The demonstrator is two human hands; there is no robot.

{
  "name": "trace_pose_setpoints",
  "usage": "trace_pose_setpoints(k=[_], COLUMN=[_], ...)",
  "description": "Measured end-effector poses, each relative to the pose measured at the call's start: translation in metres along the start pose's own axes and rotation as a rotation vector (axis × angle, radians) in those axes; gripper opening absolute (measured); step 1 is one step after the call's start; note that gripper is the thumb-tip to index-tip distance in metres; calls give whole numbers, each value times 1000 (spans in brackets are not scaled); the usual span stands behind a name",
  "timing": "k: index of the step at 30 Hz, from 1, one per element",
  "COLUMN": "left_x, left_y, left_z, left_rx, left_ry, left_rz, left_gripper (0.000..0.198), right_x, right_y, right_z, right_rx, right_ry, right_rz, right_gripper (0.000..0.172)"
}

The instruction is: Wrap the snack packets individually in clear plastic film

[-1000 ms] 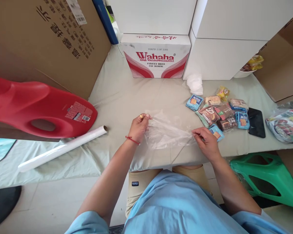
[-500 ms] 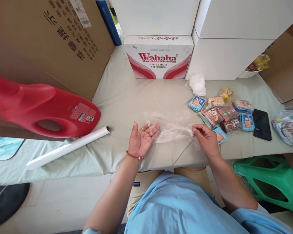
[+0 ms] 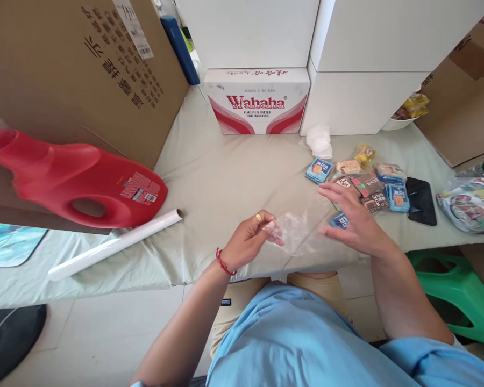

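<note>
A thin clear plastic bag (image 3: 296, 228) hangs crumpled over the table's front part. My left hand (image 3: 253, 236), with a ring and a red bracelet, is closed on one end of the bag. On the other side, my right hand (image 3: 353, 220) is spread, thumb apart from the fingers, and grips nothing. It hovers in front of the packaged snacks and hides some of them. Among these are a blue snack packet (image 3: 318, 170), a brown cocoa packet (image 3: 376, 203), and another blue packet (image 3: 397, 198).
A black phone (image 3: 421, 201) lies right of the snacks, beside a bag of colourful packets (image 3: 470, 204). At left are a red detergent bottle (image 3: 92, 183) and a white roll (image 3: 116, 244). A Wahaha carton (image 3: 260, 105) and folded white tissue (image 3: 319, 141) stand behind. A green stool (image 3: 460, 295) is below.
My left hand has turned from open palm-up to closed on the bag. My right hand has let go of the bag's other end and opened, moving slightly right.
</note>
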State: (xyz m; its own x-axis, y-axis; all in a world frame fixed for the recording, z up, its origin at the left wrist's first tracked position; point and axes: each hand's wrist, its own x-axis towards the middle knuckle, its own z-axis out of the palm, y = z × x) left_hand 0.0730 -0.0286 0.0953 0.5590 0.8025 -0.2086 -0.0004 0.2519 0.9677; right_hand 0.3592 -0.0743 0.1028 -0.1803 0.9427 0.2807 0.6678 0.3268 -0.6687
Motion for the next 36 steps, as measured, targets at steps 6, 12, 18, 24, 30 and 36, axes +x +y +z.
trace_pose_setpoints(k=[6, 12, 18, 24, 30, 36], left_x=[1, -5, -6, 3, 42, 78], left_y=[1, -23, -35, -47, -34, -14], left_z=[6, -12, -48, -69, -86, -130], left_rx=[158, 407, 404, -119, -145, 5], left_ry=[-127, -240, -231, 136, 312, 20], left_rz=[27, -23, -76, -46, -89, -333], left_gripper=[51, 23, 14, 35, 47, 53], right_x=[23, 12, 17, 37, 72, 107], right_y=[-30, -26, -4, 20, 45, 78], right_z=[14, 16, 7, 24, 64, 93], right_rx=[139, 456, 686, 719, 713, 658], right_ry=[-238, -164, -105, -192, -92, -17], right_rz=[-169, 232, 510, 463, 454, 602], right_gripper=[30, 38, 47, 53, 65, 75])
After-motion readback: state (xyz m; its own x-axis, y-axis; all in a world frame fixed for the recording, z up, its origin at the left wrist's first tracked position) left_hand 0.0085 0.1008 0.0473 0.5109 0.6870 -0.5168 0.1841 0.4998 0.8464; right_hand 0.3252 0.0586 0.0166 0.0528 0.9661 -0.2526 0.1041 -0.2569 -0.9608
